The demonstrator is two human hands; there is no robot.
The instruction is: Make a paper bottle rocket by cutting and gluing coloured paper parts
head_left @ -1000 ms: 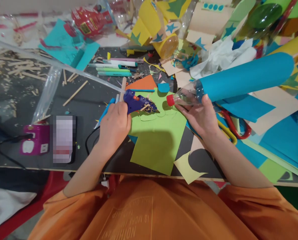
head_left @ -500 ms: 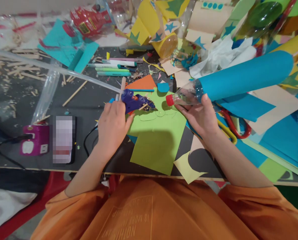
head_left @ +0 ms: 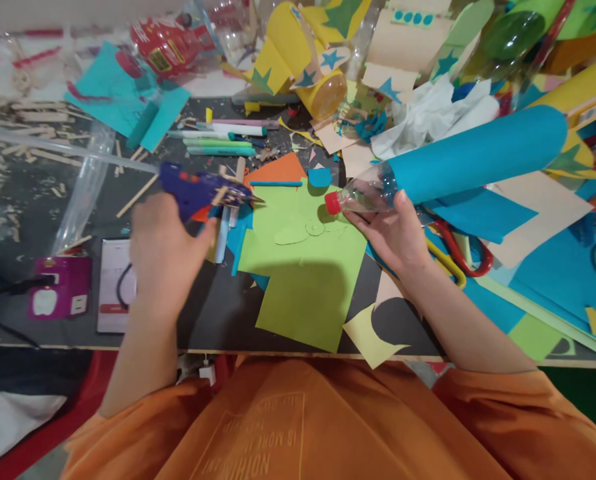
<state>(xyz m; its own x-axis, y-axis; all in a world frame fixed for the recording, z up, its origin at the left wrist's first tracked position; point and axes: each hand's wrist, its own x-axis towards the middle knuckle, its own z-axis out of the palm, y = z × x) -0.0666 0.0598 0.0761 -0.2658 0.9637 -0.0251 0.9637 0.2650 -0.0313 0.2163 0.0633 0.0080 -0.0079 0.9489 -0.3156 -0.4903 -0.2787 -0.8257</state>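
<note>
My left hand (head_left: 165, 257) is closed around the grip of a dark blue hot glue gun (head_left: 191, 190), raised above the table's left half. Its nozzle points right, and a long clear glue stick trails from its back. My right hand (head_left: 395, 243) cradles a clear plastic bottle (head_left: 365, 190) from below, with the thumb on its near side. A blue paper wrap (head_left: 478, 159) covers the bottle's body, and the red cap (head_left: 333, 203) faces left. Between my hands lies light green paper (head_left: 303, 293) with pencil outlines on it.
Left on the table are a phone (head_left: 113, 283), a purple box (head_left: 61, 288) with a cable and scattered wooden sticks (head_left: 45, 117). Felt pens (head_left: 221, 148) lie farther back. Red-handled scissors (head_left: 471, 257) rest under paper scraps at right. Crumpled tissue (head_left: 423, 117) sits behind the bottle.
My left hand has moved left with the glue gun, away from the green paper and bottle cap. My right hand keeps holding the bottle in nearly the same place.
</note>
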